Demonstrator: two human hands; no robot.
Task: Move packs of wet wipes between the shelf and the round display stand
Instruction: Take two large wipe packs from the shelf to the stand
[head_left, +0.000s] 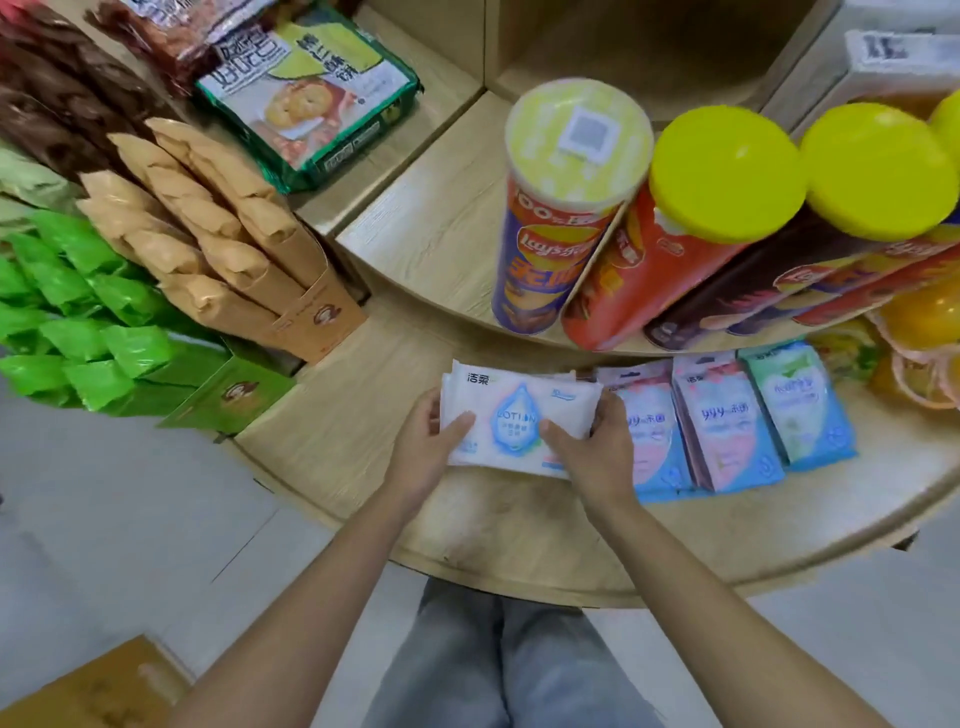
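White packs (519, 421) sit in a small stack on the stand's (519, 545) lower tier, left of the wipes row (727, 421). Left hand (426, 447) and right hand (587, 447) clasp its two ends, thumbs on top. This looks like placing or pickup; next, square it beside the row or lift it level.

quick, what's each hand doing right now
Left hand: closed on the left end of the white rectangular plastic wipes pack.
Right hand: closed on the same pack's right end.
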